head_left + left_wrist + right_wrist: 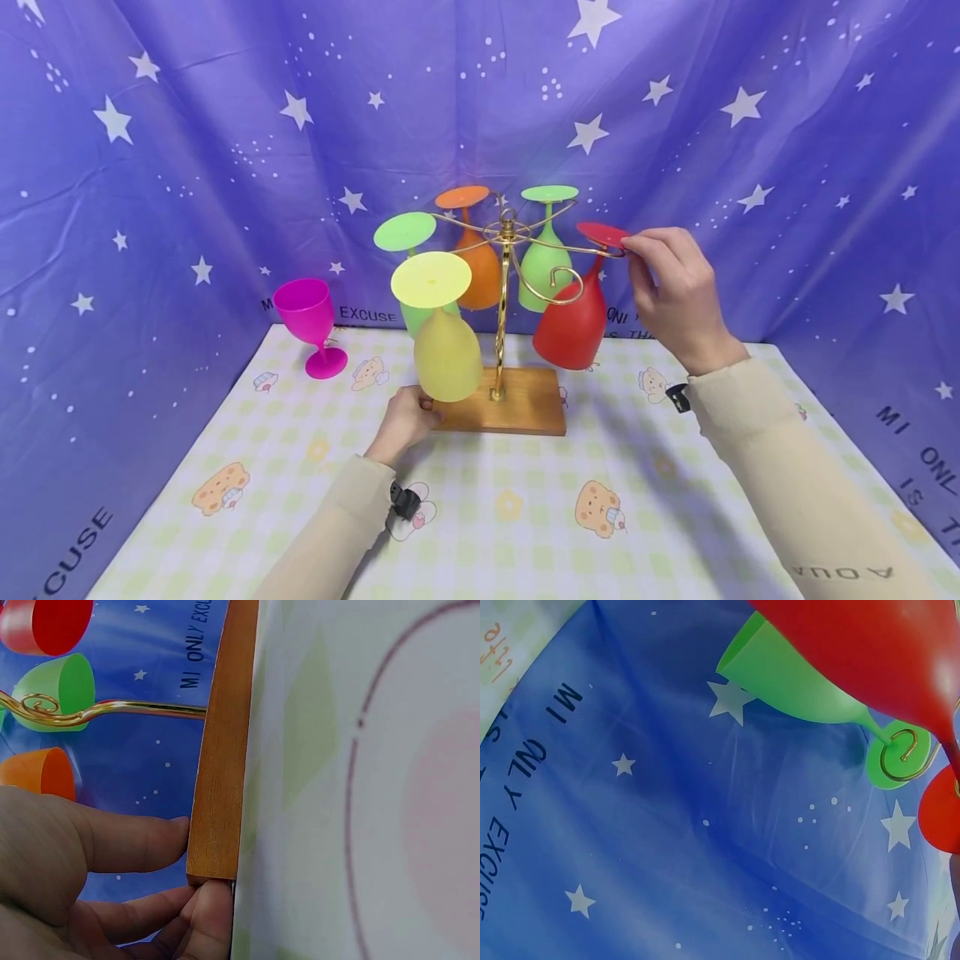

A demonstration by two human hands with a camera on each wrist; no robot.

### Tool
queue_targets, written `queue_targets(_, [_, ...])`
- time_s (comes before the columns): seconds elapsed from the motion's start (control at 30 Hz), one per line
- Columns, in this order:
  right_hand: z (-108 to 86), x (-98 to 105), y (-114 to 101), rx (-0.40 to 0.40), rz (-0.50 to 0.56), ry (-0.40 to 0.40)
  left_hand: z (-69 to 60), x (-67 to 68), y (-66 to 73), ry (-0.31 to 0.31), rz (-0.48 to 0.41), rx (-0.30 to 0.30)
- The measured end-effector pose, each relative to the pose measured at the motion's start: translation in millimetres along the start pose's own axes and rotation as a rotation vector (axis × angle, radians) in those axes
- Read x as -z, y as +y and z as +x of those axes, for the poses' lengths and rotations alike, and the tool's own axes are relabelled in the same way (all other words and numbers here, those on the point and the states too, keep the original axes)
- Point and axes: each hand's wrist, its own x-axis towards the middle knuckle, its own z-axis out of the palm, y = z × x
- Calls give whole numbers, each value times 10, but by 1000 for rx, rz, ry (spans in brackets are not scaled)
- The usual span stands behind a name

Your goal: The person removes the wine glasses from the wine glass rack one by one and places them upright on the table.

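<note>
A red goblet (573, 329) hangs upside down and tilted at the right of a gold-coloured metal glass rack (502, 333). My right hand (675, 287) pinches the edge of its round foot; in the right wrist view the red goblet (877, 652) hides part of a green one. Low on the left, my left hand (405, 421) grips the end of the rack's wooden base (528, 408). The left wrist view shows the thumb on top of the base (221, 772) and fingers at its end. A yellow goblet (448, 358) hangs just above that hand.
Also hanging upside down are an orange goblet (480, 275), a green goblet (546, 271) and another green goblet (405, 231), partly behind the yellow one. A magenta goblet (306, 310) stands upright at the left on the checked tablecloth (510, 542). Starry blue curtains (450, 100) enclose the table.
</note>
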Motion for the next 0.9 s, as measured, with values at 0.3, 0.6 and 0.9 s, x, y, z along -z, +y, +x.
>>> queue_targets(0.3, [-36,-25,-18,-7,-53,64,3,-9,-4,6,-8,-9])
queue_targets(0.6, [-52,-21,-80,-4,-33,164,7,-19,3,-7,-3,9])
queue_targets(0.9, [-1,-9,-165,30,13,225,-3,0,4,11,-10,-7])
